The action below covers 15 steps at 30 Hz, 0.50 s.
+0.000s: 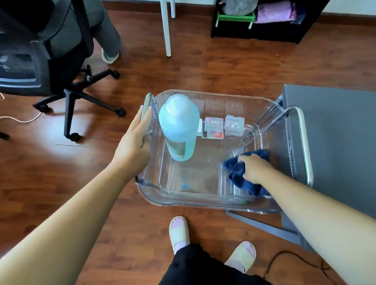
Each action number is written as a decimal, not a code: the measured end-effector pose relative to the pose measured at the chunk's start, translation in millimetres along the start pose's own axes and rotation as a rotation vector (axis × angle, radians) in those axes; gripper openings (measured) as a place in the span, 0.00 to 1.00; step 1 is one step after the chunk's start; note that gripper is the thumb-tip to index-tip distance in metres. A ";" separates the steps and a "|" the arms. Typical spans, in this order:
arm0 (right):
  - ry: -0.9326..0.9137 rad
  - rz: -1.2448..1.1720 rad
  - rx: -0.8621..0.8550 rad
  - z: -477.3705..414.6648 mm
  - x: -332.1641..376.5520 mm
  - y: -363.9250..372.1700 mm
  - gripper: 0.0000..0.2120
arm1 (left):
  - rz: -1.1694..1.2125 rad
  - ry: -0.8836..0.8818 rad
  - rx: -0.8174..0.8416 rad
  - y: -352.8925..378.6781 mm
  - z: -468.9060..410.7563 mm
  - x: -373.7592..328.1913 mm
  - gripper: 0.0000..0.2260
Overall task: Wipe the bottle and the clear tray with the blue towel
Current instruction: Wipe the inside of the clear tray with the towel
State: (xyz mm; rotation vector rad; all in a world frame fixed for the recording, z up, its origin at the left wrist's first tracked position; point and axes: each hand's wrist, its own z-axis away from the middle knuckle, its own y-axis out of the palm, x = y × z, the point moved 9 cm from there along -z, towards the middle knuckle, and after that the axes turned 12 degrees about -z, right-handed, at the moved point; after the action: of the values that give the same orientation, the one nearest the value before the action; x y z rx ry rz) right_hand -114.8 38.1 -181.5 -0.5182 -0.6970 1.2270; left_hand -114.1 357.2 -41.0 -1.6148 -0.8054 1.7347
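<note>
The tray (213, 98) is a deep box of clear plastic with ribbed walls, rounded corners and a thick, rolled rim. It sits out over the wooden floor (201, 66), with its right side against a grey tabletop (344, 135) and a bent metal rail (304, 137).

The bottle (179, 125) stands upright inside the tray, close to the left wall. It is pale blue and see-through, with a rounded shoulder, a paler domed cap and a light label low on its front. The towel (238, 172) is dark blue and bunched up, pressed into the tray's near right corner.

The left hand (135, 142) lies along the outside of the left wall. Its fingers reach up to the rim and its thumb hooks over the edge, so its grip is clamped on the tray. The right hand (256, 168) is down inside the tray, with its grip closed round the towel.

Two small boxes (213, 128) of clear plastic lie side by side on the tray bottom by the far wall. The left one has a red patch on it.

The print on the bottle's label is too blurred to read, and so are the contents of the boxes. The right forearm covers the tray's near right corner and the towel's lower end. Whether the tray rests on anything at its right side cannot be told. Faint blue and green marks near the front wall are too small to make out.

An office chair (50, 68) is cut off at the upper left. Pale slippers (179, 231) show below the tray.
</note>
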 end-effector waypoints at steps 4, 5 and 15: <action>-0.200 -0.066 -0.043 -9.7 56.8 2.8 0.22 | 0.017 -0.035 0.001 0.8 -1.4 2.5 0.32; -0.297 -0.074 -0.015 -2.2 80.1 19.6 0.22 | 0.020 -0.039 0.003 1.1 -1.2 2.2 0.31; -0.285 0.030 0.219 22.2 52.4 30.5 0.12 | -0.068 -0.057 0.004 -0.8 -0.3 1.8 0.32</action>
State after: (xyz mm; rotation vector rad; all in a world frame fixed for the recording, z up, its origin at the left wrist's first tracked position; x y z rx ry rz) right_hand -141.8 96.6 -177.0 -0.1738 -0.7844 1.4014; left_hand -113.8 359.1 -41.5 -1.5230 -0.8735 1.7401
